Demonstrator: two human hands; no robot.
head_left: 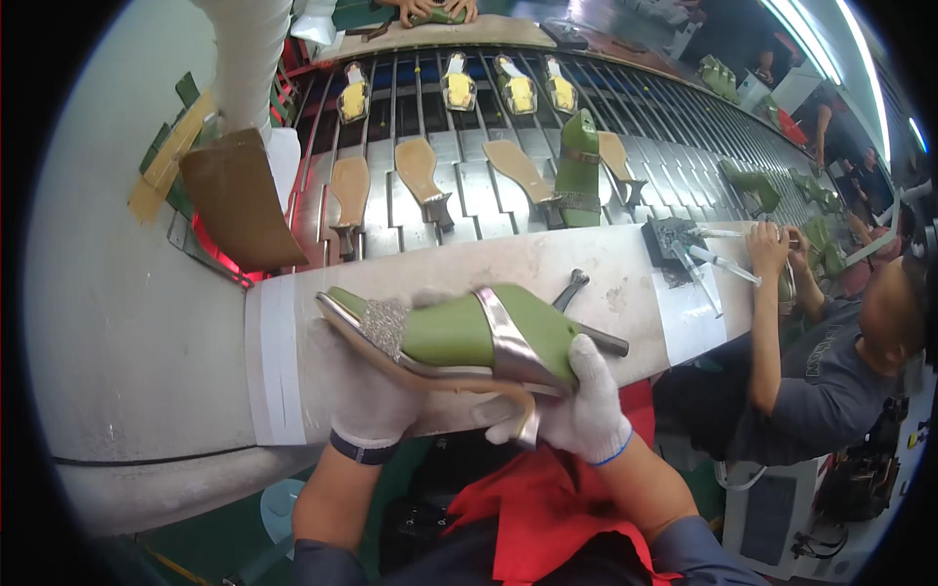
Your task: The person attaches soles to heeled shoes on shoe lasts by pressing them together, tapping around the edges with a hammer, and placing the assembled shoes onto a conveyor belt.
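Between my two gloved hands lies a heeled sandal (509, 339) on a green shoe last (445, 335), turned on its side with the toe to the left. It has a glittery toe strap, a metallic ankle strap and a tan sole with a heel. My left hand (376, 391) in a white glove is closed round the toe end from below, its fingers partly hidden behind the shoe. My right hand (589, 410), also gloved, grips the heel end, thumb on the green last. Just behind the shoe, a hammer (575, 289) rests on the pale bench (625, 283).
Beyond the bench, a slatted metal conveyor (469, 205) carries several tan soles (420, 168), a green last with straps (579, 171) and yellow-and-white shoe parts (457, 83). A dark block with syringes (674, 249) stands right. A co-worker (811, 371) sits there; a machine (147, 342) is left.
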